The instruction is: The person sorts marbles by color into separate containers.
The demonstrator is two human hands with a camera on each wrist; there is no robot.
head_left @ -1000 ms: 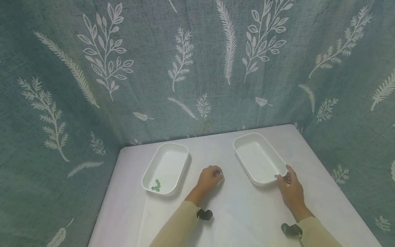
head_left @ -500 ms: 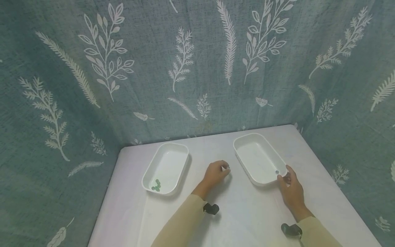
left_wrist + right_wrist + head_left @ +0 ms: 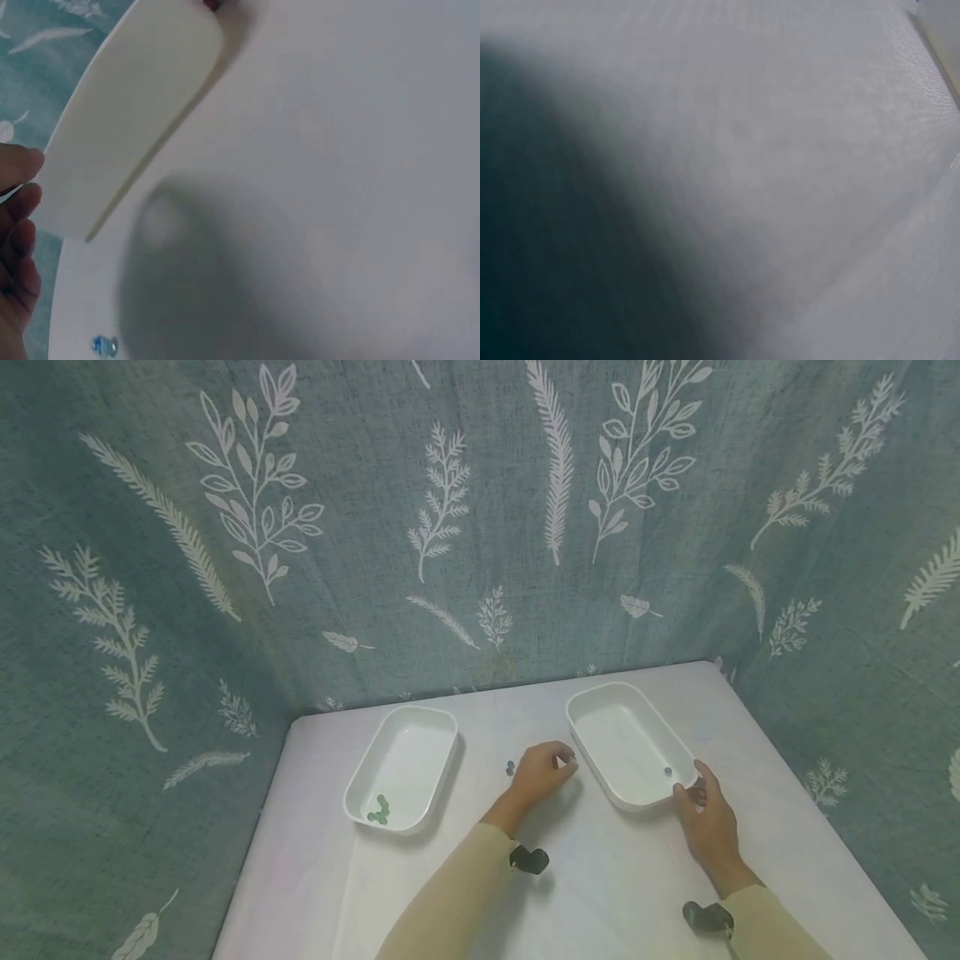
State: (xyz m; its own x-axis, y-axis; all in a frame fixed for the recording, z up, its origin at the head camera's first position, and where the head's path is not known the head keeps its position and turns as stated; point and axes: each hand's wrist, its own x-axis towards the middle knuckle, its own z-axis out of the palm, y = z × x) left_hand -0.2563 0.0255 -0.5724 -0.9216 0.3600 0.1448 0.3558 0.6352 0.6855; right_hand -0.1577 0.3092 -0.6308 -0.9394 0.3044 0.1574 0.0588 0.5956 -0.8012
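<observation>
White desk (image 3: 600,893): left fingers (image 3: 556,748) pinch a marble (image 3: 573,760), two loose marbles (image 3: 511,768) remain to their left; right fingers (image 3: 709,781) grip a tray (image 3: 626,742) holding one.

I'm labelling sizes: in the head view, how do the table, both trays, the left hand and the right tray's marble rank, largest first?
1. Table
2. Left tray, right tray: too alike to rank
3. Left hand
4. Marble

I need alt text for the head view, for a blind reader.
A person's left hand pinches a small object beside the right white tray, while the right hand grips that tray's near corner. One marble lies in this tray, green marbles in the left tray, and bluish marbles on the table between them.
</observation>
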